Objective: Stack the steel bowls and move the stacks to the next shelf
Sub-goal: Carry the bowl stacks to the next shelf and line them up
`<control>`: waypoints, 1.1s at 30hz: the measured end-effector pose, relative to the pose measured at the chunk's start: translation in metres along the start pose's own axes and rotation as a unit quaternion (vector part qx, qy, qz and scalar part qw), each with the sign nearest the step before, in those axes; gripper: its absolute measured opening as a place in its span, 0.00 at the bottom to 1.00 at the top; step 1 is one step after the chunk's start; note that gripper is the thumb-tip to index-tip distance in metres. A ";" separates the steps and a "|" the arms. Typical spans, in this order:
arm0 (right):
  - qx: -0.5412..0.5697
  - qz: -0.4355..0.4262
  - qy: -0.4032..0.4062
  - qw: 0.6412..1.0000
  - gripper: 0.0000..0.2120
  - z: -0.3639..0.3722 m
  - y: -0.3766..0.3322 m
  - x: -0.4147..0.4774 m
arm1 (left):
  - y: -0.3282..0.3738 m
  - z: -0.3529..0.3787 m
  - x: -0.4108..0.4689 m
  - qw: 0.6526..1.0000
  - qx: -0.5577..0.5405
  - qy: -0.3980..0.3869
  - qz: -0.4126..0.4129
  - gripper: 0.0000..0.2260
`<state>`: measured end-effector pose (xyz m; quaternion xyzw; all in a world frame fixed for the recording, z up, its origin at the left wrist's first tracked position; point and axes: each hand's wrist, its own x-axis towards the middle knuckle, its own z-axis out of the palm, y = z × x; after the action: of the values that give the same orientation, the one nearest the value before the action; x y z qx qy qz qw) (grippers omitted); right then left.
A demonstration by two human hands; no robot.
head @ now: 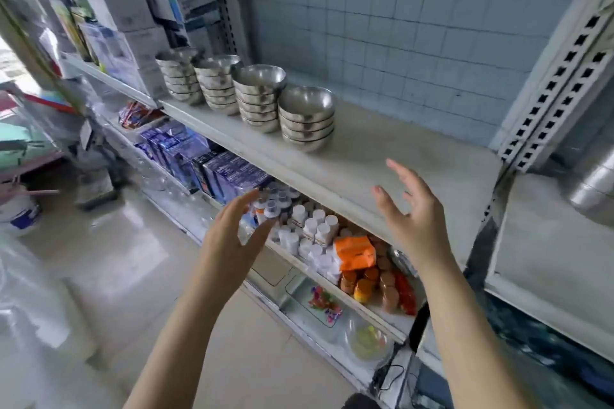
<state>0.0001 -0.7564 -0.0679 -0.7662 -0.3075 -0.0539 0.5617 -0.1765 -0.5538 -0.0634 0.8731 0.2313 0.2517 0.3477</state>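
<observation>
Both hands, L (237,226) & R (410,209), fingers apart, empty; bowl stacks (307,118) well beyond on shelf (398,156)

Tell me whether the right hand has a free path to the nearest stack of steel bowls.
Probably yes. The right hand is open and empty over the shelf, and the board between it and the nearest stack of steel bowls looks bare, so nothing seems to block it.

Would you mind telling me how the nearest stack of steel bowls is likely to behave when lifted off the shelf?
The nearest stack looks rigid, about five nested bowls, so probably fairly heavy for its size. Its polished, rounded sides may feel slippery. Lifted by the top rim alone, the bowls could separate; supporting the bottom bowl seems safer.
</observation>
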 end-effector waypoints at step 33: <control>0.183 0.166 0.036 0.968 0.34 0.314 -0.024 0.170 | -0.194 0.009 0.377 0.954 -0.125 -0.272 0.011 0.46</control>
<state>0.0421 -0.4016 -0.0890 -0.6885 -0.1598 0.0695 0.7040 0.0728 -0.2134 -0.1048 0.8603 0.0852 0.0353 0.5014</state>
